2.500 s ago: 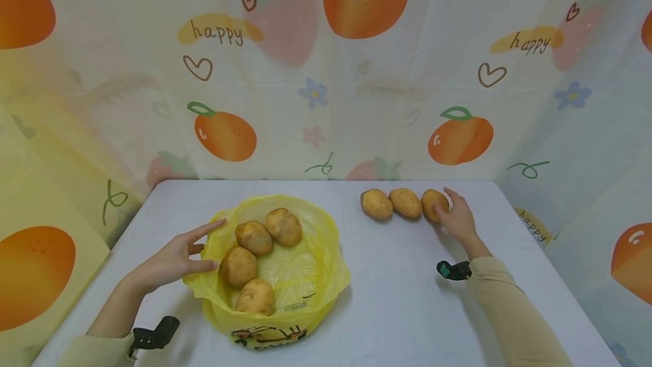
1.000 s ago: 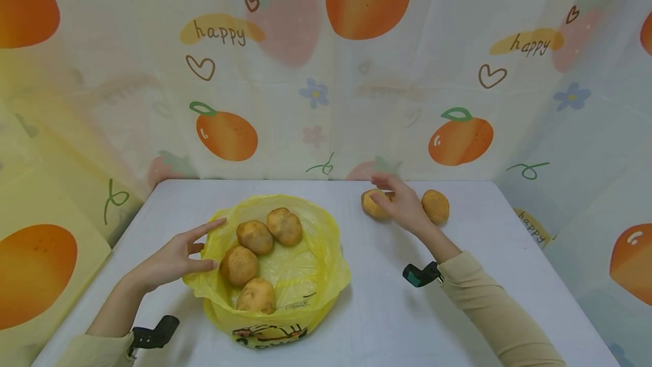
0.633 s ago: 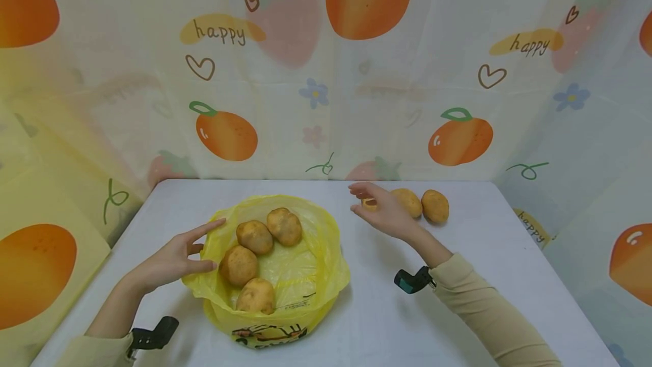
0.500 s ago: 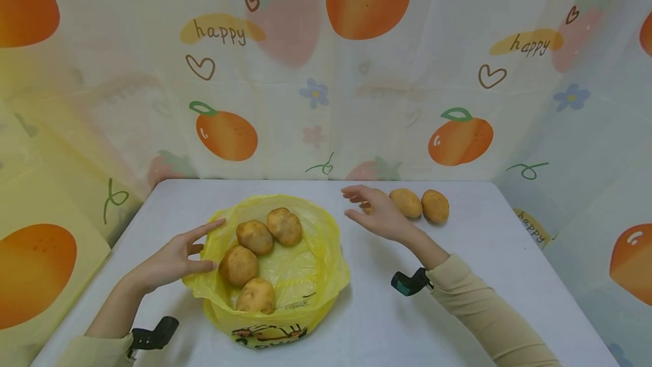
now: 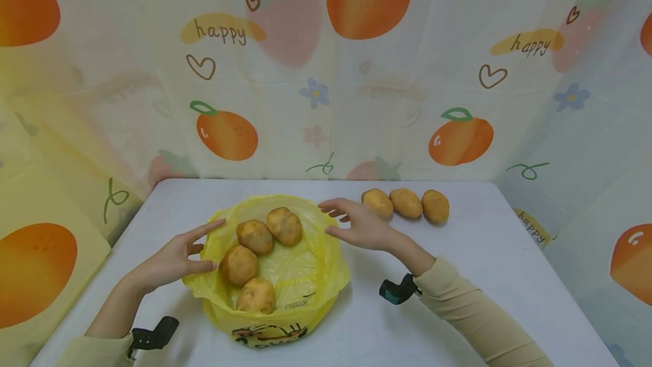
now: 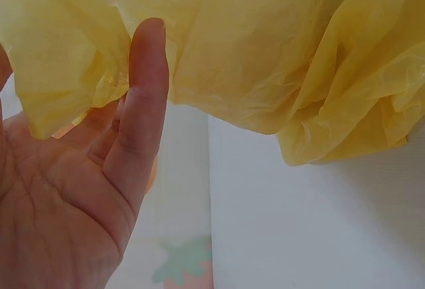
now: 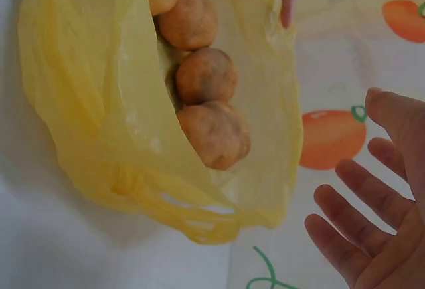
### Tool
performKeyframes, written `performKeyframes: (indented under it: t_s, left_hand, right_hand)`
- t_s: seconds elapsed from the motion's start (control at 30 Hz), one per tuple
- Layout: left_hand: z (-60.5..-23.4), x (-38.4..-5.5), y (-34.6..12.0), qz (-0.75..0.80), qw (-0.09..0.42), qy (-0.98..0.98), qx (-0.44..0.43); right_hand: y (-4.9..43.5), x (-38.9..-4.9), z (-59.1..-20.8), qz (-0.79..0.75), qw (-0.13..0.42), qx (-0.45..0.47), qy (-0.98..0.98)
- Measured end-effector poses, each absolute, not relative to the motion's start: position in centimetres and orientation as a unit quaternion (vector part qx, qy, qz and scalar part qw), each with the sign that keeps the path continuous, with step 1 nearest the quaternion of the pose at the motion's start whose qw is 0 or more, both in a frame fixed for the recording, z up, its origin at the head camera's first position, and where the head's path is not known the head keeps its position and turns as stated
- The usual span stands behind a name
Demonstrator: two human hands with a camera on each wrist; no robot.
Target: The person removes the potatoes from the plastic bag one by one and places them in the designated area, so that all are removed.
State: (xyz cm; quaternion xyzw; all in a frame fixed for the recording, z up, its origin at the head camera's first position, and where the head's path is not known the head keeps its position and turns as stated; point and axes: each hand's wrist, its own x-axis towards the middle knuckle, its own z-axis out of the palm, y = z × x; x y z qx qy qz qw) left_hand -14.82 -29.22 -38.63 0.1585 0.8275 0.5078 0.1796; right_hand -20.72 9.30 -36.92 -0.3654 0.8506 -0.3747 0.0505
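Observation:
A yellow plastic bag (image 5: 311,276) stands with its mouth spread wide and several potatoes (image 5: 239,265) along its left side. My left hand (image 5: 170,262) rests at the bag's left rim, thumb and index finger spread apart over the edge. In the left wrist view, straight fingers (image 6: 143,90) of that hand lie against the thin yellow plastic (image 6: 232,56). My right hand (image 5: 364,228) is beside the bag's upper right rim, fingers relaxed and nothing in them. From the right wrist view, its spread fingers (image 7: 352,199) appear apart from the bag (image 7: 86,103).
Three potatoes (image 5: 406,203) sit in a row at the back right of the white table (image 5: 433,321). Behind the table hangs a printed curtain (image 5: 367,129) with fruit and "happy" drawings. Dark cameras (image 5: 155,333) are strapped to both wrists.
My right hand has left the rightmost potato, passed leftward over the row and come to the bag's right rim. All three potatoes stay put; my left hand has kept its place.

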Motion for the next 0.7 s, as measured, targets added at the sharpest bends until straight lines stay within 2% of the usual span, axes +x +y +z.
performKeyframes:
  t_s: [0.7]
  left_hand:
    - [-38.8,-14.9,-29.2,0.505,0.18,0.83,0.156]
  right_hand:
    - [6.0,-18.2,-38.1,-0.365,0.112,-0.407,0.829]
